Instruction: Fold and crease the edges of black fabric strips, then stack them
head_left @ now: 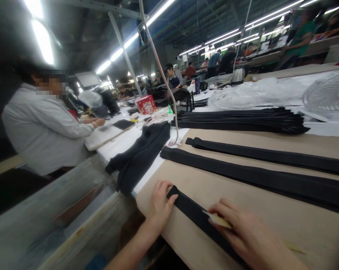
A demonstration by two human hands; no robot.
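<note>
A long black fabric strip (192,210) lies on the brown table covering (203,183), running from its left edge toward the bottom right. My left hand (160,204) grips the strip's far end between thumb and fingers. Over the middle of the same strip is my right hand (239,225), closed on a thin yellowish tool (222,221) with a pale tip, which points at the strip. Beyond my hands lie two more black strips, a wide one (242,172) and a narrower one (259,153).
A thick stack of black strips (237,119) lies farther back. Black cloth (143,153) covers the table corner at left. A hanging cord (165,78) comes down near it. A person in a pale shirt (45,127) works at left; a fan (329,93) stands at right.
</note>
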